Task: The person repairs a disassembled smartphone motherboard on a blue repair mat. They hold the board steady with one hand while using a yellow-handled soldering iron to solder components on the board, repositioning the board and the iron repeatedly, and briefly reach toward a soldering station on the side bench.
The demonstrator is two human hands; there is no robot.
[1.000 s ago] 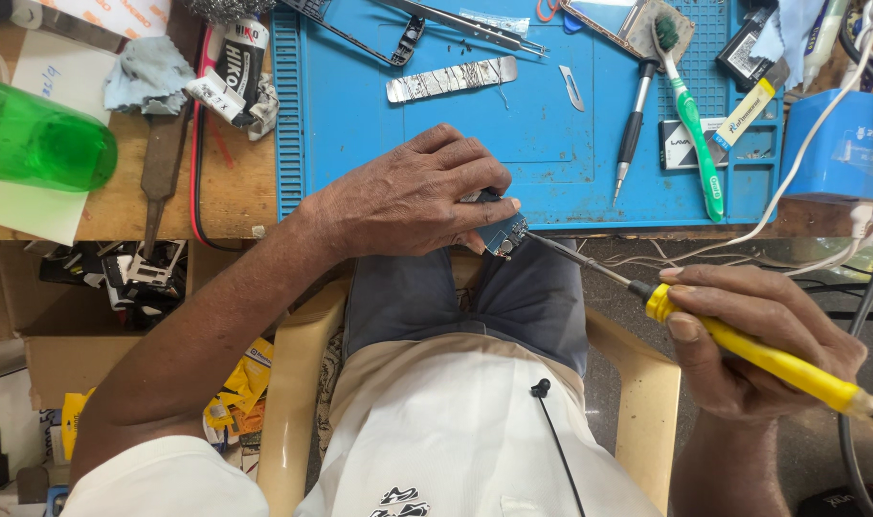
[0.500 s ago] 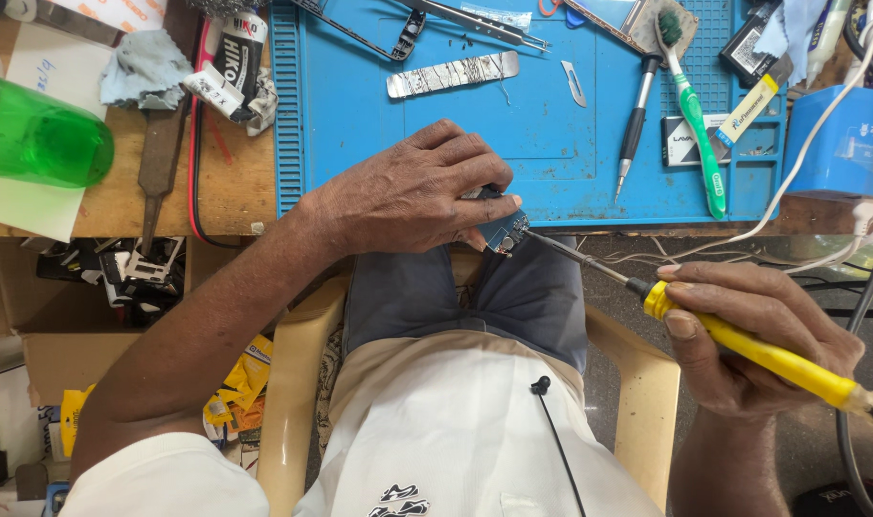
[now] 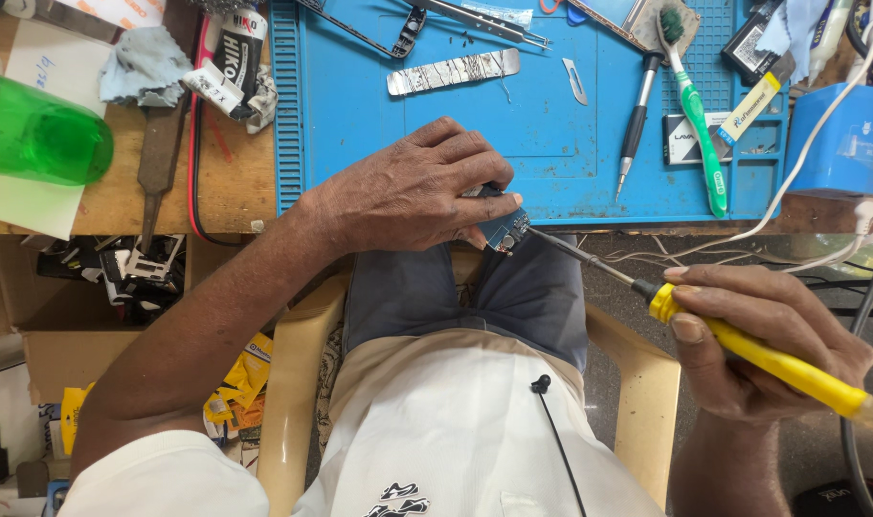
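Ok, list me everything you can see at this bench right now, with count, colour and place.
Work mat: one, blue, on the wooden bench.
Small circuit board: one, blue, at the mat's near edge, under the left fingers.
Soldering iron: one, yellow handle, tip at the board.
Toothbrush: one, green and white, right part of mat.
Pen-like tool: one, black, left of the toothbrush.
Metal strip: one, silver, upper mat.
Blade: one, silver, right of the strip.
Bottle: one, green, lying at bench's left.
Cloth: one, grey-blue, upper left.
Box: one, blue, far right.
Chair: one, cream, under the person.
Left hand: grip on the board.
Right hand: grip on the iron.
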